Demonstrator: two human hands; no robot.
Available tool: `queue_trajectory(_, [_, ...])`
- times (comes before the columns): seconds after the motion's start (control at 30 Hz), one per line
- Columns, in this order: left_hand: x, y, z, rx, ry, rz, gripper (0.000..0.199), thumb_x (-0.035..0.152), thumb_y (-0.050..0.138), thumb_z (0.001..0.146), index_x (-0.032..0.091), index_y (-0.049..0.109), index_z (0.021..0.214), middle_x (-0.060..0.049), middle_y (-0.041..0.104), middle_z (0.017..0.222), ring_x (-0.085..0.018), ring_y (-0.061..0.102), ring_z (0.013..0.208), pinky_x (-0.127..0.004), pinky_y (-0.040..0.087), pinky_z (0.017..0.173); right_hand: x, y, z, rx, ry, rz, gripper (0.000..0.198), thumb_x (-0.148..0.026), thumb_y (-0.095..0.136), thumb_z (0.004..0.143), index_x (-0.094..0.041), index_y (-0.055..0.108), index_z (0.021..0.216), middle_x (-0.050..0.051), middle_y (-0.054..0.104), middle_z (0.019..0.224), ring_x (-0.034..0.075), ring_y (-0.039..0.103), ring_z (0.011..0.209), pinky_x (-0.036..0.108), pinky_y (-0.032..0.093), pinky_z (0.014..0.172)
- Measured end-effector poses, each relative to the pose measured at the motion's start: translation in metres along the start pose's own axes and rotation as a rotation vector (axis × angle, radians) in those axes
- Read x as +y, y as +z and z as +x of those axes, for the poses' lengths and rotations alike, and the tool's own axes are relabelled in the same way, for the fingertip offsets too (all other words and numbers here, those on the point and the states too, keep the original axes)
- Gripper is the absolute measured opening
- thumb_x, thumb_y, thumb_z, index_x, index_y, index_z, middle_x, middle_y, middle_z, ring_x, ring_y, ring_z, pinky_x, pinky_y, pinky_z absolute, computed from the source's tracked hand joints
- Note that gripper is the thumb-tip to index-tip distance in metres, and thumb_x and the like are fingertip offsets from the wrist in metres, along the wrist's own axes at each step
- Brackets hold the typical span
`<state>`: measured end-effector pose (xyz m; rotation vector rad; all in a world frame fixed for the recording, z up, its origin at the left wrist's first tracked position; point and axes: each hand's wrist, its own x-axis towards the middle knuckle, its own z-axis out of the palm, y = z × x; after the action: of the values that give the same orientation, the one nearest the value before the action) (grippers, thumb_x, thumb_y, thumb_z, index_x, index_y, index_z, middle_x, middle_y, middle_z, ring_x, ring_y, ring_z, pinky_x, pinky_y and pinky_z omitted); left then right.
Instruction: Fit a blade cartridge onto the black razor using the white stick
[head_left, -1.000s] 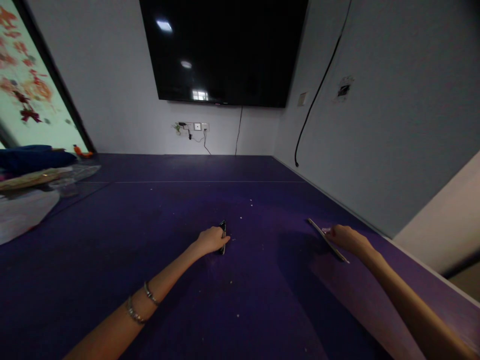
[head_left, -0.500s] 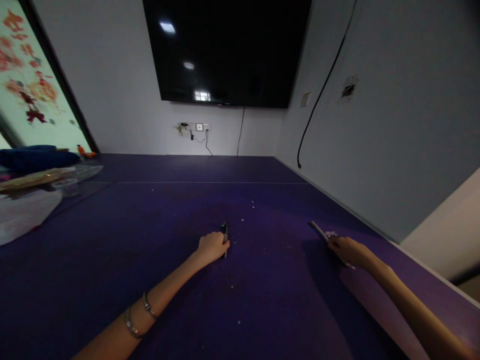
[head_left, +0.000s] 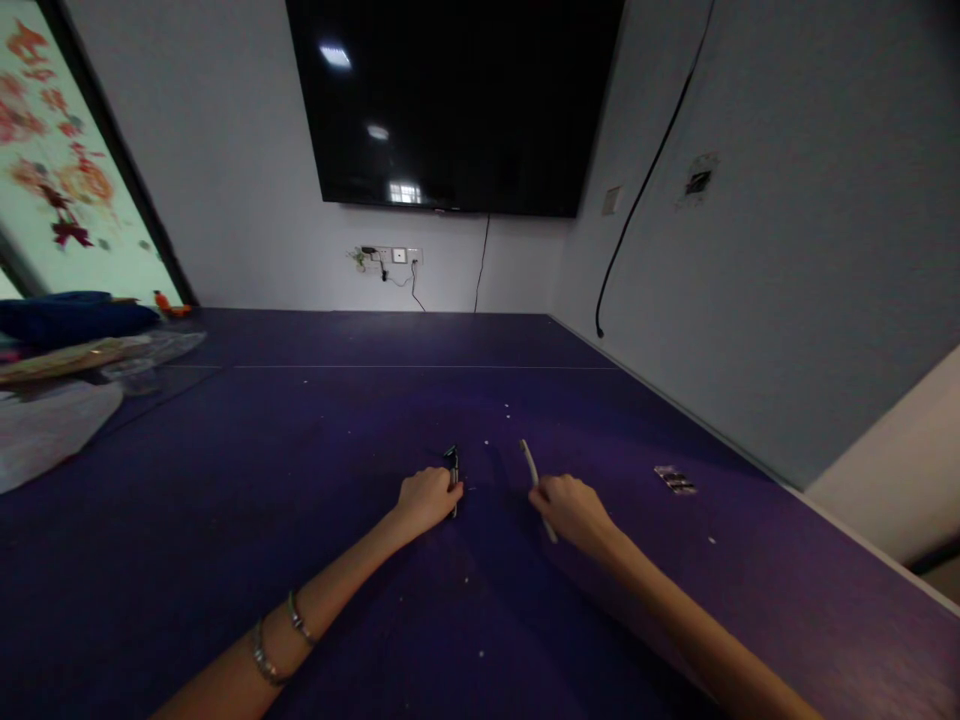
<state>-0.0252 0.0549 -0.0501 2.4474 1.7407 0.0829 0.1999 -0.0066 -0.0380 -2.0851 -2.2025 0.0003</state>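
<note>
Left hand [head_left: 427, 496] curled closed around a slim dark-tipped tool [head_left: 454, 466], too small for me to identify. Right hand [head_left: 574, 507] closed on a pale thin stick [head_left: 529, 462], slanted, both ends showing. I see a gap between the hands. Below, a purple surface [head_left: 360, 600]; I can't tell whether either hand touches it. Small flat packet [head_left: 675, 480] lies farther right, apart.

Single head-worn view, looking forward and down — purple surface [head_left: 300, 440] close below, wall-mounted screen [head_left: 465, 110] farther off
</note>
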Motion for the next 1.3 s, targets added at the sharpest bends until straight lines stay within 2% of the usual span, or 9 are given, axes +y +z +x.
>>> queue_trajectory(0.13, [0.0,0.002,-0.002,0.017,-0.009,-0.012,0.039,0.044,0.035,0.087,0.018,0.065,0.086,-0.01,0.069,0.089,-0.025,0.065,0.086,-0.033,0.047,0.069,-0.05,0.006,0.006,0.008,-0.096,-0.009,0.04,-0.03,0.035,0.088,-0.013,0.07,0.079,0.014,0.07,0.08,0.025,0.068,0.073,0.03,0.047,0.063])
queue_trajectory(0.3, [0.002,0.0,-0.006,0.027,-0.01,-0.019,0.038,0.043,0.035,0.088,0.018,0.064,0.086,-0.01,0.069,0.088,-0.025,0.065,0.087,-0.032,0.046,0.069,-0.076,0.01,0.015,0.043,-0.112,-0.008,0.039,-0.029,0.036,0.087,-0.012,0.07,0.08,0.015,0.07,0.081,0.027,0.067,0.076,0.032,0.048,0.066])
queue_trajectory(0.83, [0.009,-0.001,-0.008,0.01,-0.046,-0.011,0.036,0.042,0.038,0.086,0.018,0.065,0.086,-0.01,0.069,0.092,-0.027,0.064,0.089,-0.033,0.046,0.071,-0.076,0.016,0.023,0.0,-0.096,-0.007,0.037,-0.03,0.038,0.087,-0.012,0.07,0.084,0.016,0.07,0.085,0.027,0.067,0.079,0.034,0.049,0.068])
queue_trajectory(0.97, [0.009,-0.002,-0.008,0.001,-0.034,-0.013,0.039,0.045,0.036,0.087,0.019,0.065,0.088,-0.01,0.069,0.093,-0.026,0.064,0.09,-0.032,0.046,0.071,-0.075,0.01,0.023,0.016,-0.077,-0.008,0.043,-0.036,0.034,0.089,-0.013,0.07,0.083,0.015,0.07,0.085,0.026,0.067,0.079,0.032,0.048,0.068])
queue_trajectory(1.07, [0.003,-0.003,-0.004,0.033,-0.029,-0.041,0.044,0.047,0.031,0.089,0.018,0.065,0.087,-0.01,0.068,0.091,-0.025,0.064,0.088,-0.032,0.046,0.069,-0.06,-0.001,0.026,0.047,-0.009,0.008,0.047,-0.042,0.032,0.09,-0.014,0.069,0.083,0.015,0.069,0.084,0.024,0.066,0.078,0.03,0.046,0.068])
queue_trajectory(1.13, [-0.004,-0.006,0.0,0.072,-0.047,-0.066,0.043,0.045,0.03,0.089,0.019,0.064,0.087,-0.01,0.068,0.09,-0.024,0.064,0.084,-0.032,0.045,0.067,-0.038,-0.01,0.03,0.088,0.029,0.048,0.043,-0.043,0.035,0.089,-0.016,0.068,0.084,0.012,0.069,0.082,0.022,0.066,0.077,0.029,0.045,0.068])
queue_trajectory(1.23, [-0.019,-0.01,0.008,0.143,-0.075,-0.118,0.039,0.042,0.031,0.089,0.019,0.062,0.084,-0.008,0.067,0.089,-0.021,0.063,0.081,-0.029,0.044,0.065,0.016,-0.019,0.037,0.174,0.013,0.179,0.029,-0.038,0.045,0.084,-0.018,0.065,0.088,0.007,0.067,0.087,0.019,0.064,0.078,0.027,0.045,0.068])
queue_trajectory(1.3, [-0.031,-0.012,0.014,0.21,-0.1,-0.152,0.036,0.039,0.033,0.089,0.018,0.061,0.083,-0.007,0.065,0.089,-0.019,0.062,0.081,-0.026,0.042,0.065,0.061,-0.022,0.039,0.234,-0.034,0.247,0.024,-0.033,0.051,0.081,-0.016,0.064,0.092,0.007,0.066,0.094,0.018,0.062,0.086,0.025,0.044,0.076])
